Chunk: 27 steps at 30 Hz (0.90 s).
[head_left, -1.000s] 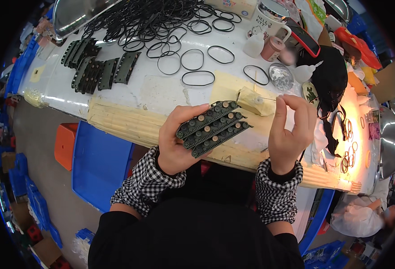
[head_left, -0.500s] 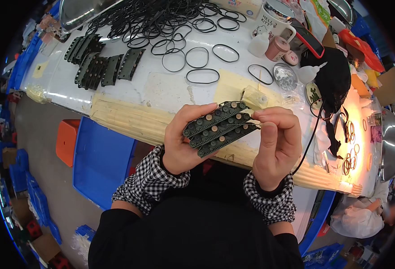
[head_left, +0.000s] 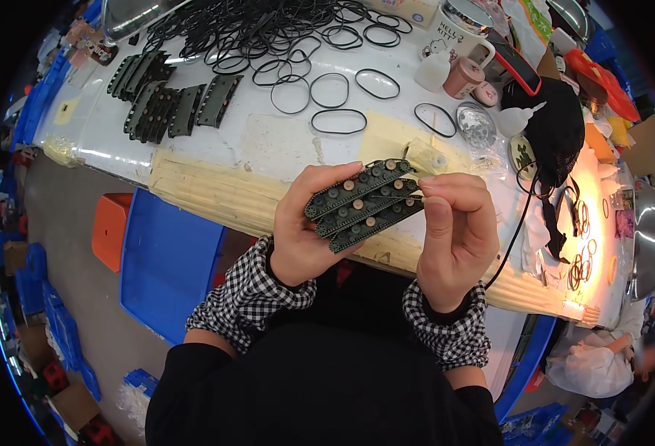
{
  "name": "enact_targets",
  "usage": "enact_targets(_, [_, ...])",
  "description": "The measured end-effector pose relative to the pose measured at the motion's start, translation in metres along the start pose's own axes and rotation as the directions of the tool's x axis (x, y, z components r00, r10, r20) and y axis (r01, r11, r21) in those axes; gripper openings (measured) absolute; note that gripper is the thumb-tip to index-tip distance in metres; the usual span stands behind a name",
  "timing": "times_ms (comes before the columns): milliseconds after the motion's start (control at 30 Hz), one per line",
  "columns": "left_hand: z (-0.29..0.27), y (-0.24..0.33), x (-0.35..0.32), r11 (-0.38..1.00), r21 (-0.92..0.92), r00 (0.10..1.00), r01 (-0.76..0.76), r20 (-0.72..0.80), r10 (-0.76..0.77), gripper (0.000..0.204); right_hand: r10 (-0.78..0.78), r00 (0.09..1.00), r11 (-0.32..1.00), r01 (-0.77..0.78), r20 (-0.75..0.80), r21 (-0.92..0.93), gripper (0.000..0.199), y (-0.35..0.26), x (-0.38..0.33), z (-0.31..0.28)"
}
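Three dark green toy tank track pieces [head_left: 364, 204], lined with small wheels of which a few are tan, lie stacked side by side in my left hand [head_left: 297, 223]. Its fingers and thumb wrap round their left ends, and the pieces tilt up to the right. At their right ends, my right hand [head_left: 457, 230] is closed in a pinch on a thin pale stick [head_left: 416, 195], mostly hidden by the fingertips. The stick's tip is at the wheels of the middle or lower piece; which one I cannot tell. Similar track pieces [head_left: 216, 100] sit in a group at the left of the table.
Loose black rubber bands [head_left: 338, 121] and a large heap of them [head_left: 245, 30] spread over the far table. A yellow pad [head_left: 387, 141] lies beyond my hands. Cups [head_left: 465, 78], a phone [head_left: 518, 70], a black cap [head_left: 554, 126] and a bright lamp glow crowd the right.
The track pieces have turned slightly in my left hand and risen a little. My right fingertips have shifted slightly up and left against their ends.
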<state>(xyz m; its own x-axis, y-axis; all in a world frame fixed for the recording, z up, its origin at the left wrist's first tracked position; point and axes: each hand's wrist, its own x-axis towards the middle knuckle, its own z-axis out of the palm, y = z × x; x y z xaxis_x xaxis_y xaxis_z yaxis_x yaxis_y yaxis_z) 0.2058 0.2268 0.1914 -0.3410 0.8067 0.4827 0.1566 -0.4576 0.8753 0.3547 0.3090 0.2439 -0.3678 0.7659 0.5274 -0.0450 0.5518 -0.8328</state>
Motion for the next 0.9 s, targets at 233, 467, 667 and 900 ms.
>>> enact_targets(233, [0.001,0.001,-0.001,1.000,-0.004,0.999,0.028,-0.018,-0.029,0.065,0.004,1.000,1.000,-0.004,-0.012,-0.014,0.007,-0.001,0.000,0.001])
enact_targets(467, [0.001,0.001,0.000,1.000,0.002,1.000,0.011,-0.011,-0.011,0.065,-0.002,1.000,0.999,0.001,-0.015,-0.042,0.008,-0.001,0.000,0.002])
enact_targets(667, [0.000,0.000,-0.001,1.000,0.004,1.000,0.013,-0.007,-0.013,0.066,-0.016,1.000,1.000,0.016,-0.020,0.006,0.007,0.000,0.000,0.000])
enact_targets(900, [-0.003,-0.002,-0.004,0.999,-0.011,0.999,0.049,-0.017,-0.049,0.068,-0.199,0.968,0.877,0.106,-0.154,-0.469,0.004,0.025,0.020,-0.035])
